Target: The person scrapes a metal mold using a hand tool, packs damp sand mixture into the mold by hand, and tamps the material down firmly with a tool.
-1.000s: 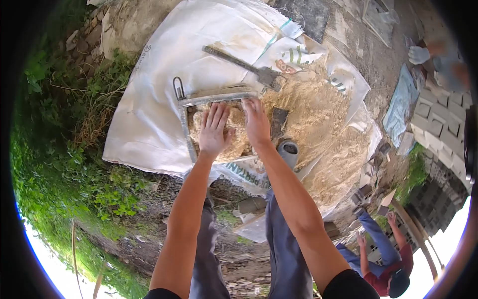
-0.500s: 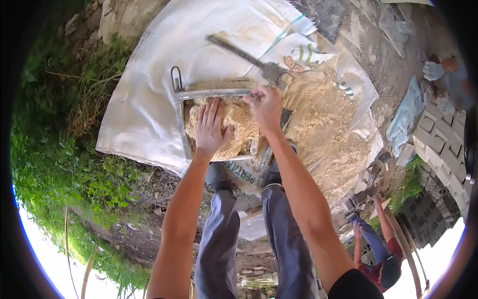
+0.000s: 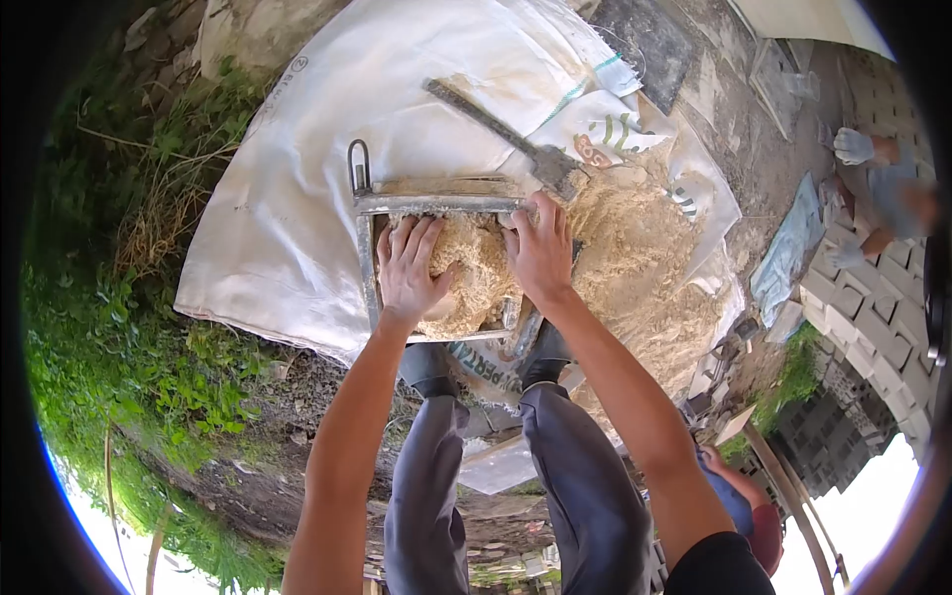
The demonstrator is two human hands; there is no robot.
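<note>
A rectangular metal mould frame (image 3: pixel 436 205) with a wire loop at its far left corner rests on a white woven sack (image 3: pixel 288 198). Damp, sandy tan mix (image 3: pixel 464 260) fills much of it, heaped in the middle. My left hand (image 3: pixel 405 278) lies on the left part of the mix, fingers stretched forward and a little apart. Over the frame's far right corner is my right hand (image 3: pixel 540 260), its fingers spread and bent downward; the surface under its fingertips is hidden. Neither hand visibly lifts anything.
A trowel-like tool with a long dark handle (image 3: pixel 481 114) lies beyond the frame. Loose tan mix (image 3: pixel 635 268) spreads to the right. Grey blocks (image 3: pixel 863 307) are stacked at far right, near a gloved person (image 3: pixel 897 193). Another person (image 3: pixel 739 496) is at lower right. Green plants (image 3: pixel 149 347) border the left.
My right hand has gone from pinched fingers at the frame's far right corner to spread fingers over it. My left hand stays on the mix, its fingers now slightly more bent.
</note>
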